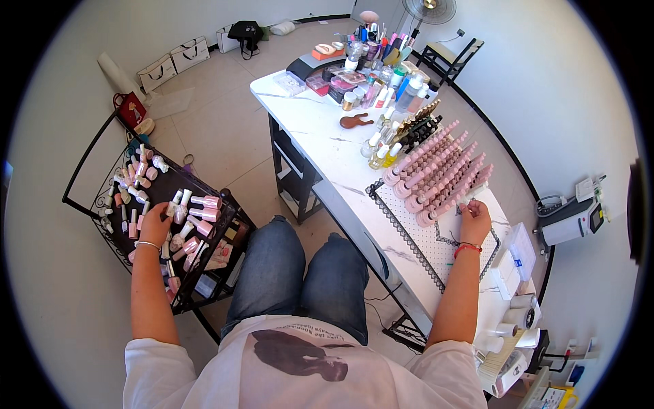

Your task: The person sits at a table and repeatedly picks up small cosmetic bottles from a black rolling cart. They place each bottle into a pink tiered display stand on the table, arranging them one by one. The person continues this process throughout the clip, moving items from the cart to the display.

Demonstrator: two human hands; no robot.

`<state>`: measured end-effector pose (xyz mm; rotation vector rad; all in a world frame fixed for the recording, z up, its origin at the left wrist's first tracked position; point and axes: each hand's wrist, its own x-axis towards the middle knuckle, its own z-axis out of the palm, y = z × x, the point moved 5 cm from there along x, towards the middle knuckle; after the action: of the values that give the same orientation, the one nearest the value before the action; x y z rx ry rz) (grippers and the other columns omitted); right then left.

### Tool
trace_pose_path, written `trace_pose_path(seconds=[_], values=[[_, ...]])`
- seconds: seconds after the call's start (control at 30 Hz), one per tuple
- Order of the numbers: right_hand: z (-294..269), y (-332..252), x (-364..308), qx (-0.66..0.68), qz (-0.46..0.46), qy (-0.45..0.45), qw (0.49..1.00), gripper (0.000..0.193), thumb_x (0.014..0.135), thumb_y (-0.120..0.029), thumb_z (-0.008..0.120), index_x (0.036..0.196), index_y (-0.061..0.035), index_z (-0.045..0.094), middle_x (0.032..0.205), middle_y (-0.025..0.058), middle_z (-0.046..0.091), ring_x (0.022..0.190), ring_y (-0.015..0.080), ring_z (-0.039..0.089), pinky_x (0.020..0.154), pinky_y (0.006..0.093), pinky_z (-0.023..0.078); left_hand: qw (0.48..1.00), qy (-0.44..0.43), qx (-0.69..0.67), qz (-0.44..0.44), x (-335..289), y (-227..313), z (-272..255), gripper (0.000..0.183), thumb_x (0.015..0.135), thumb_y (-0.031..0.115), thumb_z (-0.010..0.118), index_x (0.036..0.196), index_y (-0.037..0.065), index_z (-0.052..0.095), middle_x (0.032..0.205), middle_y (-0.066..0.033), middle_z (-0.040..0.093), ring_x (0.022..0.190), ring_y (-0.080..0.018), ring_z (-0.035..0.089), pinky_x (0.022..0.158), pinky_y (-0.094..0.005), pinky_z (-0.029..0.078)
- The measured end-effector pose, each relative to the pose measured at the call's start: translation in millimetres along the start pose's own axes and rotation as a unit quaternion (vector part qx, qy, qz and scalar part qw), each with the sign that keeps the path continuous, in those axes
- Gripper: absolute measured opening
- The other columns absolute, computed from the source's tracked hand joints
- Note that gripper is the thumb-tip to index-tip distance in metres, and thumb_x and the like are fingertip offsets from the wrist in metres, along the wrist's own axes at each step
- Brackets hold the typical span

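Note:
My left hand (155, 223) reaches down among loose nail polish bottles (206, 202) on the dark cart at left. Its fingers are curled beside a white-capped bottle; what they grip, if anything, is hidden. My right hand (475, 222) is at the near right end of rows of pink nail polish bottles (436, 178) on the white table. Its fingertips are pinched together by the last row, and a small pale bit shows at them that I cannot make out. Under that hand lies a white dotted mat (415, 235) with black lace trim.
The metal cart (193, 178) has a raised handle. Behind the pink rows stand dark bottles (421, 133), clear bottles (379, 157) and cosmetics. A brown figure-shaped item (355, 121) lies on the table (300, 119). White boxes (505, 274) and rolls (520, 317) sit at the near right.

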<state>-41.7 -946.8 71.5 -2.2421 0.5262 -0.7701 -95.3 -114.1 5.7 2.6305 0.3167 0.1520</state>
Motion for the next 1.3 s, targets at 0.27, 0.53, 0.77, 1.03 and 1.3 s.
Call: trace_pose_path(seconds=[0.27,0.53,0.77,1.03,1.3], values=[[-1,-2,0,-0.026,0.006,-0.003,1.0,0.027,0.078,-0.01,0.081,0.099,0.0011,0.068,0.084,0.0075,0.071,0.072,0.0151,0.067,0.069,0.0286,0.054,1.0,0.003,0.002,0.005,-1,-1,-1,0.043,0.082,-0.003,0.069,0.124,-0.001,0.061,0.105,-0.0158,0.071,0.093,-0.0257,0.068,0.082,-0.0345,0.054],[1,1,0,0.013,0.019,-0.004,1.0,0.038,0.076,-0.012,0.084,0.107,0.0,0.066,0.085,0.0069,0.07,0.071,0.0144,0.065,0.068,0.028,0.053,1.0,-0.003,-0.014,-0.007,0,0,-1,0.043,0.081,-0.001,0.071,0.123,0.0,0.061,0.108,-0.0175,0.07,0.097,-0.0305,0.067,0.085,-0.0373,0.053],[0,-1,-1,0.027,0.024,-0.008,0.999,0.038,0.077,-0.009,0.083,0.109,0.0011,0.065,0.087,0.0071,0.07,0.072,0.0132,0.064,0.067,0.0261,0.052,1.0,0.0,-0.015,-0.008,0,2,-1,0.042,0.081,0.004,0.072,0.121,0.0,0.062,0.105,-0.0171,0.071,0.094,-0.0296,0.068,0.082,-0.0367,0.053],[2,4,2,0.028,0.027,-0.013,0.999,0.038,0.078,-0.009,0.082,0.11,0.0012,0.065,0.09,0.0082,0.07,0.073,0.0131,0.065,0.068,0.0262,0.053,1.0,0.009,-0.024,-0.005,0,3,-1,0.042,0.08,0.008,0.074,0.12,0.0,0.064,0.104,-0.0182,0.071,0.094,-0.0312,0.068,0.081,-0.0378,0.053],[3,4,1,0.006,0.008,-0.018,1.0,0.039,0.079,-0.012,0.081,0.112,-0.0001,0.065,0.092,0.0089,0.071,0.073,0.014,0.065,0.068,0.0274,0.053,0.999,0.042,0.019,-0.002,-2,8,-1,0.043,0.077,0.016,0.078,0.115,0.0,0.066,0.1,-0.0183,0.071,0.092,-0.0331,0.068,0.082,-0.0401,0.054]])
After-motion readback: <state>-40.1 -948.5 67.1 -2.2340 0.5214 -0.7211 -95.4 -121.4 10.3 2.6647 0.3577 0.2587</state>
